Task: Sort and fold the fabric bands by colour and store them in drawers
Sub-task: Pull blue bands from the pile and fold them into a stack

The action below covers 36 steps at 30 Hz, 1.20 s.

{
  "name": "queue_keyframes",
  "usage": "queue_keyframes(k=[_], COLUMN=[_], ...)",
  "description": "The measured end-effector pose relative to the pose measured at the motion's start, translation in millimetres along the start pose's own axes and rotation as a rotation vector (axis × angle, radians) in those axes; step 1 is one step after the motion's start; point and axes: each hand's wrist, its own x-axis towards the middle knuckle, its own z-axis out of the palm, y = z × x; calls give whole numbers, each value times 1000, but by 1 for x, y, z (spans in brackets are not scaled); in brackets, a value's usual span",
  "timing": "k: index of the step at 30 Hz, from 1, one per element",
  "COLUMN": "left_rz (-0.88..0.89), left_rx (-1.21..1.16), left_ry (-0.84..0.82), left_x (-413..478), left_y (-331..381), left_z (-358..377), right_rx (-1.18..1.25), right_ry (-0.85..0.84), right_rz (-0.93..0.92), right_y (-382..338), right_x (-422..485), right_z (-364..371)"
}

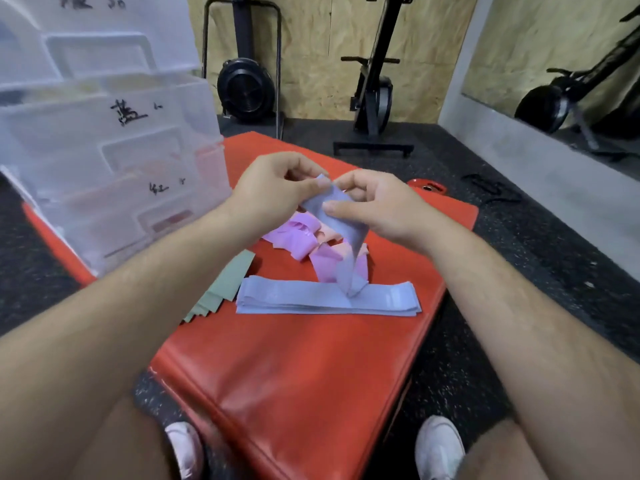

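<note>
pinching one blue band (343,225) at its top end with left hand (273,192) and right hand (381,206), over one red mat (294,375), with the tail down on one flat blue stack (311,299). left of that, one green stack (225,282), layers uncountable. beyond, one pink and purple heap (298,237), partly hidden, number unclear. far left, one clear drawer unit (104,133), three blurred labels, top cut off.

Drawer unit (104,150) sits on the mat's (294,375) far left corner. Mid-mat, flat stack (311,299); loose heap (301,237) just behind, fanned pile (225,285) just left. Held band (341,220) dangles down to the stack.
</note>
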Motion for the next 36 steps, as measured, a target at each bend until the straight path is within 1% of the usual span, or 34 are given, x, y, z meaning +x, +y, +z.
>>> queue_keyframes(k=[2,3,7,8,10,12,14,16,18,20,22,26,31,34,36], left_rz=[-23,-27,-25,-51,-163,-256,-242,-210,-208,-216,-233,-220,-214,-242,-272], left_rx=[-4,-4,-17,-37,-112,-222,-245,-225,-230,-256,-260,-133,-49,-41,-41], left_ry=[-14,-18,-28,-35,-73,-113,-133,-100,-68,-70,-89,-175,-72,-49,-47], left_x=[-5,-7,-14,-15,-17,-20,-21,-22,-22,-23,-26,-32,-34,-34,-34], left_y=[-10,-14,-24,-25,-26,-28,-33,-38,-42,-44,-44,-50,-52,-56,-60], left_z=[0,0,-1,-1,-2,-2,0,-2,-5,-8,-9,-7,-11,-17,-21], right_rx=[-71,-104,-244,-271,-284,-243,-239,-217,-107,19,41,-43,-239,-321,-367], right_ry=[-53,-51,38,61,76,74,52,19,-25,-13,4,-26,-90,-152,-159], right_rz=[29,34,12,4,11,21,15,10,50,111,147,111,82,122,131], right_y=[7,10,22,21,20,20,21,18,17,21,23,22,24,27,32], right_x=[-1,-1,0,0,0,2,4,4,5,7,9,6,2,-4,-5], right_z=[1,3,15,20,28,36,42,46,47,45,43,45,41,27,18])
